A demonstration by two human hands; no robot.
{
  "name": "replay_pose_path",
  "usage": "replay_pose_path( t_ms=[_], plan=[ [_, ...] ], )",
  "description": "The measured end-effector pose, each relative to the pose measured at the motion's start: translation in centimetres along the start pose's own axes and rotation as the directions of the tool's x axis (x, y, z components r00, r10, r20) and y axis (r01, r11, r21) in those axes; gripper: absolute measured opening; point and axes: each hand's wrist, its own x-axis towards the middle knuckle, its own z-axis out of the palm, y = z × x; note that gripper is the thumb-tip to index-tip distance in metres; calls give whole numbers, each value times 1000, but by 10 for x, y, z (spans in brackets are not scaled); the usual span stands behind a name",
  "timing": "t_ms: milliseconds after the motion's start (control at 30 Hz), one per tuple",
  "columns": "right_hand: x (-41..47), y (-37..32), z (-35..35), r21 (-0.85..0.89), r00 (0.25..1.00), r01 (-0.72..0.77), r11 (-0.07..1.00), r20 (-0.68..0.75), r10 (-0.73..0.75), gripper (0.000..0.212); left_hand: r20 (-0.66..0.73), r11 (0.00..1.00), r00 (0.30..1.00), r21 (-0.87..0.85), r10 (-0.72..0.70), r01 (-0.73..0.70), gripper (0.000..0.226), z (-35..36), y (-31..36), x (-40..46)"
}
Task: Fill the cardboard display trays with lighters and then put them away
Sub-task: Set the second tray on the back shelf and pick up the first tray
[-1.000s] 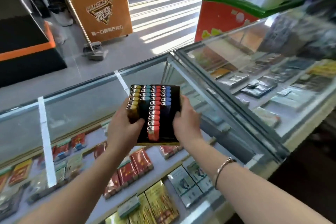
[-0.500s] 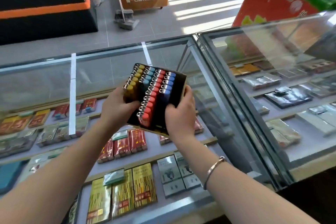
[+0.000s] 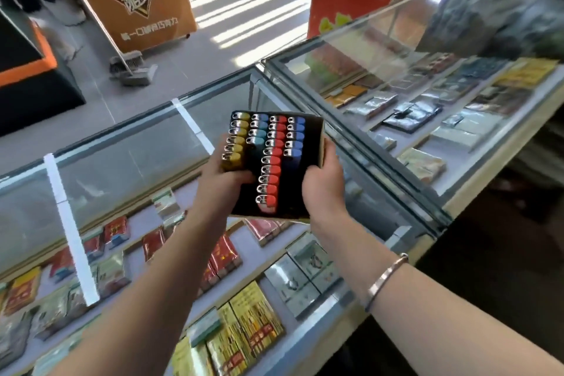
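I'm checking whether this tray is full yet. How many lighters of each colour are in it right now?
In the cardboard display tray, held by the left hand and right hand:
Yellow lighters: 6
Teal lighters: 4
Red lighters: 10
Blue lighters: 5
Total: 25

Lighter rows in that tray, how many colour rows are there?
4, side by side in the tray held by the left hand and right hand: yellow row, teal row, red row, blue row. Thumbs may hide lighters.
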Motion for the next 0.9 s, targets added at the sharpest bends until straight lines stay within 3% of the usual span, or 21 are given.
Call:
replay_pose_path(
  t_ms=[367, 600, 900],
  plan=[
    [2, 19, -212, 130, 921, 50, 990, -390, 5, 56, 326, 997, 943, 12, 71, -79, 67, 207, -6, -35],
    [-11, 51, -383, 223, 826, 32, 974, -555, 100, 47, 563, 990, 824, 76, 55, -118, 66, 375, -23, -84],
    [-24, 81, -568, 265, 711, 14, 964, -681, 177, 47, 736, 990, 676, 119, -34, -80, 64, 559, -40, -145]
  ],
)
